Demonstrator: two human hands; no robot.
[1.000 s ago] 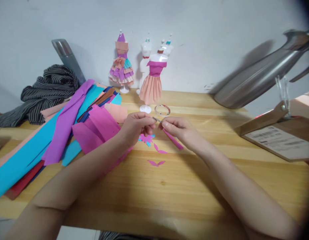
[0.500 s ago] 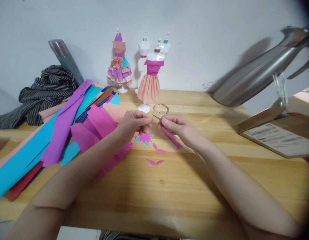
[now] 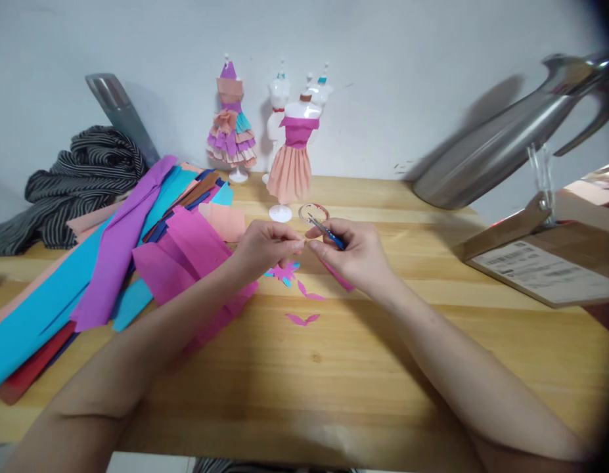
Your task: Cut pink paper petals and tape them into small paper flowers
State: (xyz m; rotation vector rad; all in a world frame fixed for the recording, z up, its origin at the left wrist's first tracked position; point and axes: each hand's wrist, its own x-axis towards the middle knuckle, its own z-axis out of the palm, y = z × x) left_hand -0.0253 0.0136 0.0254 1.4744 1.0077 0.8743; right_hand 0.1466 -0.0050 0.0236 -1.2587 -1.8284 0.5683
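Observation:
My left hand (image 3: 265,248) is closed in a pinch, and something small and pale shows at its fingertips, too small to name. Just right of it, my right hand (image 3: 356,253) is closed around small scissors (image 3: 331,235) with blue handles, their metal tips pointing up and left. The right thumb and finger come almost to the left fingertips. Below the right hand a pink paper strip (image 3: 342,279) shows, its upper end hidden. A pink and blue paper flower (image 3: 283,272) lies under the left hand, with pink paper petals (image 3: 309,292) nearby.
A heap of crepe paper (image 3: 107,263) fills the left side. Behind the hands stand a mini mannequin (image 3: 294,157) in a dress, several others, and a tape roll (image 3: 314,211). A steel jug (image 3: 481,144) and a cardboard box (image 3: 545,256) are at right.
The scissors have turned in my right hand, so the blue handle shows and the tips point more upward. The right fingers have moved closer to the left fingertips. The view has shifted slightly.

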